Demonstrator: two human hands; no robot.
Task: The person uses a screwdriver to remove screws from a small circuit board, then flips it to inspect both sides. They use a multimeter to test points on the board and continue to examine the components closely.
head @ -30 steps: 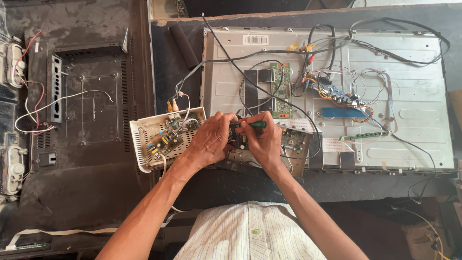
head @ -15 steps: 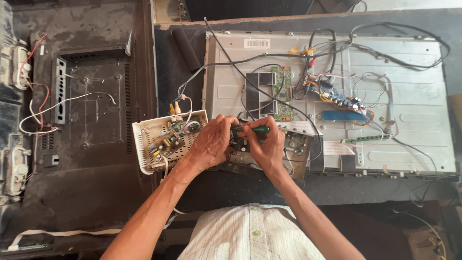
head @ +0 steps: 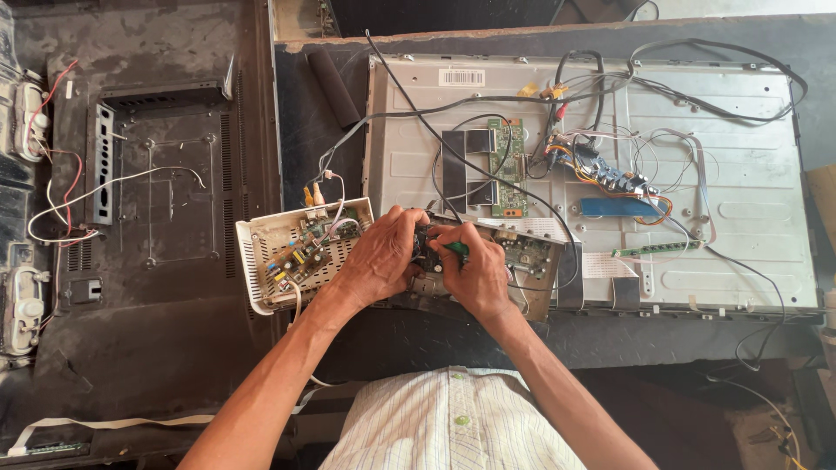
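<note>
Both hands down at the panel's near edge. Right hand (head: 475, 277) wrapped tight round a green-handled screwdriver (head: 455, 250), handle lying roughly level, tip hidden, aimed left toward the left hand. Left hand (head: 383, 261) curled over a small dark part (head: 425, 247), fingers (head: 409, 228) closed on it. Underneath, a brown circuit board (head: 527, 257) on the grey panel (head: 723, 174). One white box (head: 300, 251) just left, lid off. Two more boards up on the panel, one green (head: 507, 165).
</note>
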